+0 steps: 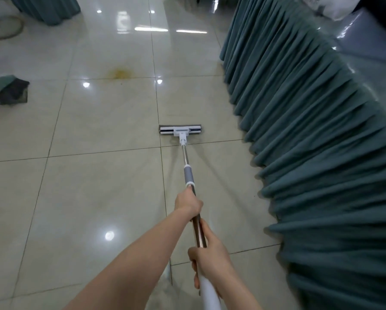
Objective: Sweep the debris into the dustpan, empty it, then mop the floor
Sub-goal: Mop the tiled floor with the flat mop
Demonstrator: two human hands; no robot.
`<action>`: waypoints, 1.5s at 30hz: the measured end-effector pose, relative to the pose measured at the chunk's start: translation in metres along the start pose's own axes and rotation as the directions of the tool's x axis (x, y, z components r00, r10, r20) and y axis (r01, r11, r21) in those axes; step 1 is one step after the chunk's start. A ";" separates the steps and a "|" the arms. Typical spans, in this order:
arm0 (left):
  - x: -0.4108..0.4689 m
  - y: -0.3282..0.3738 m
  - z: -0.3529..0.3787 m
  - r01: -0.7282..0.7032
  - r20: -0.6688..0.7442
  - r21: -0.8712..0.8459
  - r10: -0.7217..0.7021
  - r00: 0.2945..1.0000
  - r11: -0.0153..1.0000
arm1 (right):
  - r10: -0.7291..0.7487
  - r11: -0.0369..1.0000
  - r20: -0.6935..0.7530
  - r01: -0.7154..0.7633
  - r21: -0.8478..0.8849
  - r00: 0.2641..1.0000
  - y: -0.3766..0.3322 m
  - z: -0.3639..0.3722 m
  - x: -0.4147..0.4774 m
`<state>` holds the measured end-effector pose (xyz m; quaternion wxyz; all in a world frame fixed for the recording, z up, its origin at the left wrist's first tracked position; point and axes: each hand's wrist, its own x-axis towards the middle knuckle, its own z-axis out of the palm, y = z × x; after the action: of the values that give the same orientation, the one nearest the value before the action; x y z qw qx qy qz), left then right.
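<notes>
A flat mop with a white and grey head [180,130] lies on the glossy beige tile floor [98,175], its metal pole [186,159] running back toward me. My left hand [187,201] grips the pole higher up, just below the grey sleeve. My right hand [209,253] grips the pole nearer to me, where the metal meets the white handle end. A yellowish stain [120,73] marks the floor ahead and left of the mop head.
A long teal pleated table skirt [310,130] runs along the right, close to the mop head. At the left edge lies a green and grey broom head [6,88]. Another teal skirt [46,7] hangs at the far left, with a hose [11,30] beside it.
</notes>
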<state>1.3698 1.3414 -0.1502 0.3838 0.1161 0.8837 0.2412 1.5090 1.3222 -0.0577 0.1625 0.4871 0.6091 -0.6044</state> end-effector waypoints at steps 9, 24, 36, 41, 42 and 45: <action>-0.150 -0.046 0.078 0.030 0.061 -0.090 -0.024 0.998 0.995 | 0.055 0.988 0.061 -0.063 0.143 0.997 0.123 -0.013 -0.124; -0.118 -0.017 0.100 0.040 -0.067 -0.121 -0.048 0.997 0.992 | 0.000 0.998 -0.057 -0.003 -0.055 0.998 0.101 -0.047 -0.089; 0.084 0.087 -0.053 0.046 -0.054 -0.104 -0.052 0.997 0.994 | -0.016 0.998 -0.022 0.015 -0.060 1.000 -0.116 -0.063 0.068; 0.154 0.135 -0.099 0.072 -0.051 -0.120 -0.079 0.996 0.990 | 0.025 0.999 0.021 -0.024 -0.043 0.999 -0.199 -0.082 0.119; 0.168 0.144 -0.105 0.075 -0.055 -0.115 -0.082 0.995 0.991 | 0.033 0.998 0.027 -0.031 -0.048 0.999 -0.213 -0.086 0.131; 0.211 0.174 -0.121 0.087 -0.071 -0.117 -0.095 0.993 0.989 | 0.053 0.996 0.049 -0.049 -0.069 0.997 -0.255 -0.105 0.167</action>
<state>1.1413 1.5320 -0.1211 0.3662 0.0444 0.8871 0.2775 1.2697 1.5346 -0.0191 0.2098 0.4811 0.6121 -0.5915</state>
